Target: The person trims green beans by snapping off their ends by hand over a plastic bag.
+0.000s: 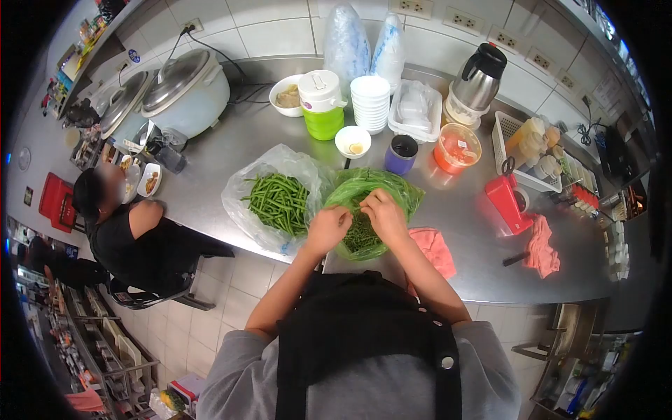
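A green plastic bag (406, 199) lies open on the steel counter in front of me, with small, thin green pieces (360, 233) inside; their kind is too small to tell. Over its left side, my left hand (332, 225) has its fingers pinched together. My right hand (383, 210) is just to the right, its fingers bent and closed above the bag's opening. Whatever either hand grips is too small to make out. Beside the left hand, a clear plastic bag (241, 189) spreads open around a pile of cut green beans (278, 201).
Behind the bags stand a white bowl (350, 143), purple cup (401, 154), green jug (324, 122) and orange-filled tub (456, 148). A pink cloth (432, 250) lies right, beyond it a red tape dispenser (505, 204). Another person (133, 231) sits left, near large cookers (185, 91).
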`<state>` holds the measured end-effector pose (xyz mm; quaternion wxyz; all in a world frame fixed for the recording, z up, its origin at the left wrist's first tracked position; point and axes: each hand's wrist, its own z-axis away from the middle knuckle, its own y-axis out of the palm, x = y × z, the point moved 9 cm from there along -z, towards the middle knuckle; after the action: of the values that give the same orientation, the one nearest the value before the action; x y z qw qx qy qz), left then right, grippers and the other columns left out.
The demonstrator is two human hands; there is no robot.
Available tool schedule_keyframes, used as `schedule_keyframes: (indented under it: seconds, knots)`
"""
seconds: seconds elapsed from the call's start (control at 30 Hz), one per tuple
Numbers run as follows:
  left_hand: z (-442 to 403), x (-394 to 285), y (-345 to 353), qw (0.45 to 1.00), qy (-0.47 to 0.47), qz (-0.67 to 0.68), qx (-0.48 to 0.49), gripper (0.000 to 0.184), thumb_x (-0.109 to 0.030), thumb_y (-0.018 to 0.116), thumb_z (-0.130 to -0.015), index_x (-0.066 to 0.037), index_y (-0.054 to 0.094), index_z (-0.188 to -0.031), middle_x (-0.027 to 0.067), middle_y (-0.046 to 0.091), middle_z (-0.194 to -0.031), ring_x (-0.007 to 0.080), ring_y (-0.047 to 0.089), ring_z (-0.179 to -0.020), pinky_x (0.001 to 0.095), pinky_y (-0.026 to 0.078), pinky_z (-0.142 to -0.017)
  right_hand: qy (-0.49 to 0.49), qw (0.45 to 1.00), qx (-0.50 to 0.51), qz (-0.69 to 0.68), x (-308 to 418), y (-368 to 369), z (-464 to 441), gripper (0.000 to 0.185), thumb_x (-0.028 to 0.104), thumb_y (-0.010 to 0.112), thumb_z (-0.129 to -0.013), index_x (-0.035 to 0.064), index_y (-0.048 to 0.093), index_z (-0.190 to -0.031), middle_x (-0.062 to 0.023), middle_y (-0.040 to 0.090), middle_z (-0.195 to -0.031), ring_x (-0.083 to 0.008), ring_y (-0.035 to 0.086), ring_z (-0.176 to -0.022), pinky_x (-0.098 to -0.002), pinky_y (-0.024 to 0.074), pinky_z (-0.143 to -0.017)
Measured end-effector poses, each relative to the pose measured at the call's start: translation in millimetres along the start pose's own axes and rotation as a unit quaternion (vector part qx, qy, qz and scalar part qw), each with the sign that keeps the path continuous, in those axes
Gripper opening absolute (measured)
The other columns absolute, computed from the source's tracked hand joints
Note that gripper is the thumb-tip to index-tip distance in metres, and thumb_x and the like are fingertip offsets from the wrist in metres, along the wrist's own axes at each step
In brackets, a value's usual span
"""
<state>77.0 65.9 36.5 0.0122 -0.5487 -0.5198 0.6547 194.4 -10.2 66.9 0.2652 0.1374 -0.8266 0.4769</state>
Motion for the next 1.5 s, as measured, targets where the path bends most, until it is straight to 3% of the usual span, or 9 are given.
schedule_keyframes:
  seconds: [0.17, 0.27, 0.6, 0.83, 1.0, 1.2, 1.3, 1.43, 1.5]
  knots:
    - [2, 8, -6, 0.992, -0.007, 0.121, -0.040, 0.018, -0.015, 0.064, -0.087, 0.001, 0.069, -0.093, 0.0149, 0.069, -0.085, 0.0267, 0.066, -0.077, 0.0355, 0.051, -0.071, 0.028, 0.998, -0.011, -0.060, -22, 5, 8, 0.010, 0.008, 0.069, -0.083, 0.0032, 0.066, -0.090, -0.0088, 0.066, -0.087, -0.0260, 0.065, -0.080, -0.0365, 0.0517, -0.069]
    - [2, 14, -3, 0.971, -0.039, 0.235, -0.037, 0.019, -0.015, 0.062, -0.090, 0.001, 0.070, -0.098, 0.0115, 0.071, -0.089, 0.0185, 0.066, -0.081, 0.0307, 0.051, -0.074, 0.250, 0.859, 0.062, -0.443, -69, 33, 20, 0.014, 0.010, 0.065, -0.093, -0.0008, 0.066, -0.101, -0.0062, 0.070, -0.095, -0.0092, 0.064, -0.080, -0.0245, 0.0529, -0.068]
    - [7, 7, 39, 0.933, -0.103, 0.316, 0.137, 0.027, -0.018, 0.060, -0.096, 0.005, 0.068, -0.106, 0.0080, 0.072, -0.098, 0.0123, 0.065, -0.093, 0.0268, 0.049, -0.087, 0.251, 0.813, 0.063, -0.521, -50, 19, 15, 0.019, 0.012, 0.059, -0.097, -0.0025, 0.060, -0.110, -0.0112, 0.069, -0.100, -0.0136, 0.066, -0.085, -0.0263, 0.0548, -0.078]
    - [10, -2, 28, 0.935, -0.095, 0.336, 0.067, 0.023, -0.017, 0.062, -0.093, 0.004, 0.070, -0.098, 0.0093, 0.072, -0.087, 0.0131, 0.065, -0.079, 0.0280, 0.050, -0.074, 0.245, 0.842, 0.019, -0.480, -48, 16, 15, 0.011, 0.007, 0.059, -0.096, -0.0031, 0.059, -0.100, -0.0116, 0.069, -0.097, -0.0131, 0.066, -0.082, -0.0257, 0.0547, -0.075]
    - [14, -30, 18, 0.993, 0.114, 0.019, 0.034, 0.013, -0.013, 0.062, -0.082, -0.003, 0.068, -0.089, 0.0114, 0.066, -0.084, 0.0291, 0.064, -0.082, 0.0389, 0.047, -0.075, 0.206, 0.884, -0.041, -0.418, -20, -2, 14, 0.007, 0.003, 0.057, -0.095, -0.0027, 0.061, -0.099, -0.0112, 0.069, -0.096, -0.0139, 0.066, -0.079, -0.0272, 0.0545, -0.072]
    - [23, -3, 48, 0.987, 0.154, 0.023, -0.041, 0.013, -0.016, 0.063, -0.079, -0.004, 0.066, -0.084, 0.0137, 0.064, -0.089, 0.0320, 0.061, -0.089, 0.0438, 0.046, -0.083, -0.131, 0.940, -0.206, -0.240, 129, -107, -10, 0.009, -0.003, 0.061, -0.090, -0.0033, 0.063, -0.098, -0.0146, 0.070, -0.098, -0.0239, 0.068, -0.086, -0.0318, 0.0540, -0.079]
    - [30, -5, 18, 0.984, 0.122, 0.047, -0.121, 0.017, -0.016, 0.059, -0.081, -0.003, 0.068, -0.088, 0.0159, 0.064, -0.101, 0.0331, 0.061, -0.098, 0.0470, 0.046, -0.085, -0.206, 0.941, -0.134, -0.234, 139, -85, -38, 0.011, 0.000, 0.062, -0.088, -0.0021, 0.065, -0.098, -0.0153, 0.070, -0.099, -0.0314, 0.068, -0.088, -0.0380, 0.0536, -0.082]
    - [22, 30, 37, 0.991, 0.069, -0.111, 0.036, 0.016, -0.009, 0.055, -0.082, -0.001, 0.069, -0.087, 0.0188, 0.066, -0.097, 0.0377, 0.063, -0.095, 0.0473, 0.049, -0.083, 0.050, 0.958, 0.277, 0.063, 1, 52, -32, 0.021, 0.002, 0.059, -0.081, 0.0053, 0.069, -0.098, -0.0143, 0.067, -0.101, -0.0327, 0.062, -0.099, -0.0464, 0.0500, -0.081]
    - [19, 46, 28, 0.991, -0.048, -0.110, 0.057, 0.019, -0.009, 0.057, -0.087, -0.006, 0.071, -0.100, 0.0149, 0.068, -0.106, 0.0379, 0.063, -0.096, 0.0453, 0.051, -0.086, 0.000, 0.970, 0.224, 0.096, -27, 72, -5, 0.019, 0.001, 0.059, -0.079, 0.0058, 0.069, -0.094, -0.0130, 0.066, -0.099, -0.0313, 0.060, -0.101, -0.0444, 0.0496, -0.082]
